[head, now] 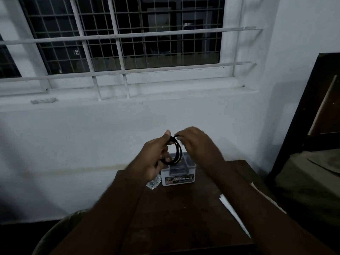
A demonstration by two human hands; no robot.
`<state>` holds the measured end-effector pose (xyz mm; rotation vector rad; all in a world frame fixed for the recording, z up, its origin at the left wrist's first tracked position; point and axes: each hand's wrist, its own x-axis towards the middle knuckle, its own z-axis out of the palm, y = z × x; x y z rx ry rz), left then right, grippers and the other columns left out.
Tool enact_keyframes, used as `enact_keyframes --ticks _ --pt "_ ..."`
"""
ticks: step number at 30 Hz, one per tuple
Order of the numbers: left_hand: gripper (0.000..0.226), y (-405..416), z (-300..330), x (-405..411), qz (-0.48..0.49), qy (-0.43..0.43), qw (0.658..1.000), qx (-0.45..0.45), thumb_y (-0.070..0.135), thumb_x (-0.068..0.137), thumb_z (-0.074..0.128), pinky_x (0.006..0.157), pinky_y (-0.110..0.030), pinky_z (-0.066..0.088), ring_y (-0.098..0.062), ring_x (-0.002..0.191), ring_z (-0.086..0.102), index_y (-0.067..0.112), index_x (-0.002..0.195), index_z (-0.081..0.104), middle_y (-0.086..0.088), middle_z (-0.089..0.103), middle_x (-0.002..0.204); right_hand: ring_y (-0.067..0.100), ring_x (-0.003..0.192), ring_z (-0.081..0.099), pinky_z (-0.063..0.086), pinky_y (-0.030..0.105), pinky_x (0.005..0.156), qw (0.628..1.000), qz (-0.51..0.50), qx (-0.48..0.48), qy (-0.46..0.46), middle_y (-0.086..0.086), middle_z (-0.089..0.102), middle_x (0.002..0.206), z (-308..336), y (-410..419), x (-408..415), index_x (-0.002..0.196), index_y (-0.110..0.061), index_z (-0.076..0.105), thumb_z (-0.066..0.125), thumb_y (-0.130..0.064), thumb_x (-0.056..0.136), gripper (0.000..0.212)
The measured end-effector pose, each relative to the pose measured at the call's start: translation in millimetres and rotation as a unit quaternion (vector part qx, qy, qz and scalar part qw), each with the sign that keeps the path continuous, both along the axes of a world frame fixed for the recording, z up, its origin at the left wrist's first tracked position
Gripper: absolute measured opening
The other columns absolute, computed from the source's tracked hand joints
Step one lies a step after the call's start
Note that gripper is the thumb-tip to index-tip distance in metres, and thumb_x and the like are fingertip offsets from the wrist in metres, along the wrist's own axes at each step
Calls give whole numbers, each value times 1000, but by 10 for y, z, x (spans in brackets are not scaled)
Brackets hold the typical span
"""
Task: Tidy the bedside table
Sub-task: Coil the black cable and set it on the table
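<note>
A person's two bare hands are raised above a dark wooden bedside table [184, 218] set against a white wall under a barred window [119, 34]. The left hand [156, 159] is closed around a coil of thin black cable [177, 150], thumb on top and fingers underneath, holding the loops upright. The right hand [195, 142] pinches the cable's loose end at the top of the coil, nearly touching the left thumb. Directly below the coil, near the table's far edge, stands a small open white box [177, 176] with inner compartments; a crumpled shiny wrapper [153, 183] lies beside its left wall. White paper [233, 214] sits along the table's right edge. The loops could spring apart if the left hand's hold slackens, and the falling cable might miss the box or tip it. The room is dim; the right hand is motion-blurred, the box's contents cannot be made out, and the paper is partly covered by the right forearm.
</note>
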<state>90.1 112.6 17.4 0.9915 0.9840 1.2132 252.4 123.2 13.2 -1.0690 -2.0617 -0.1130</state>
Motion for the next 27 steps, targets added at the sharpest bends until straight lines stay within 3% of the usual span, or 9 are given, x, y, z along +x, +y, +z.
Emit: enact_keyframes --ticks 3,5,7,9,14,16,20,27 --pt "42 18 -10 16 54 55 997 24 44 92 62 47 -26 39 -9 36 36 2 98 68 6 36 51 17 86 70 58 40 81 961 65 -136 231 5 75 92 -124 -27 -131 103 -11 73 56 -11 95 18" --pt "38 36 -18 6 95 108 988 57 45 91 63 49 -27 41 -9 35 41 8 91 71 4 41 56 24 86 74 60 46 84 878 107 -284 369 10 76 91 -153 -45 -188 99 -11 73 58 -11 93 17" --pt "35 64 -39 -10 140 152 974 89 46 90 63 46 -25 42 -6 35 44 13 82 70 2 46 59 29 89 73 59 47 86 796 152 -400 429 14 75 94 -156 -45 -181 94 -12 73 57 -12 92 16" --pt "35 85 -70 -26 163 183 964 105 46 91 62 42 -22 42 -4 35 46 14 80 69 2 52 61 31 92 71 58 44 84 754 185 -454 437 16 74 98 -164 -60 -169 96 -10 71 60 -16 91 14" --pt "36 52 -105 -45 104 155 979 84 45 91 63 47 -25 49 -10 34 49 10 83 69 12 56 44 32 93 72 58 33 72 789 177 -430 403 20 73 101 -227 -73 -170 103 -7 69 71 -20 85 22" --pt "38 48 -112 -54 97 158 979 85 46 88 66 51 -29 53 -11 36 52 9 82 70 10 56 44 31 92 72 57 34 72 780 190 -432 411 19 74 98 -251 -61 -153 104 -8 68 67 -17 88 19" --pt "42 58 -115 -108 105 158 977 92 50 76 77 52 -33 57 -15 40 54 8 76 71 -1 54 46 22 89 71 56 48 86 758 204 -422 453 5 73 88 -330 -36 -177 111 -17 63 65 -15 89 22" --pt "39 54 -186 -95 129 167 967 143 49 72 81 48 -26 52 -15 41 53 11 69 71 -4 54 50 21 88 72 58 41 86 685 241 -438 531 4 75 88 -424 -49 -206 122 -12 54 62 -8 91 32"
